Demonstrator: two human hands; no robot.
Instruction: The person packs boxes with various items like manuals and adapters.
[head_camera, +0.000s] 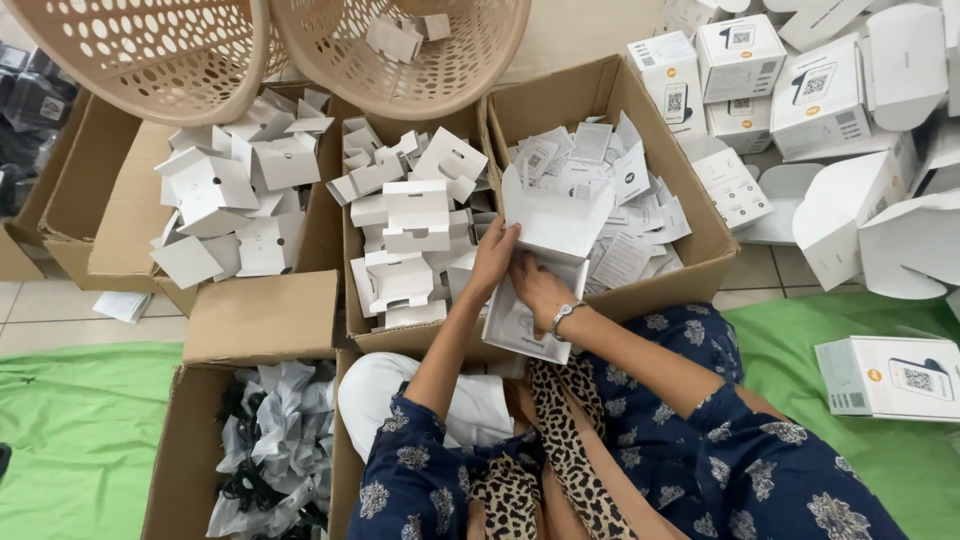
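Both hands, left hand (492, 262) and right hand (540, 290), grip an unfolded white carton (555, 215) above cardboard boxes (690, 215) of paper inserts.

Two baskets (150, 60), five cardboard boxes (690, 230)

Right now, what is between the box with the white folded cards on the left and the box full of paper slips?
In the head view, a third cardboard box sits between them, filled with white folded inserts.
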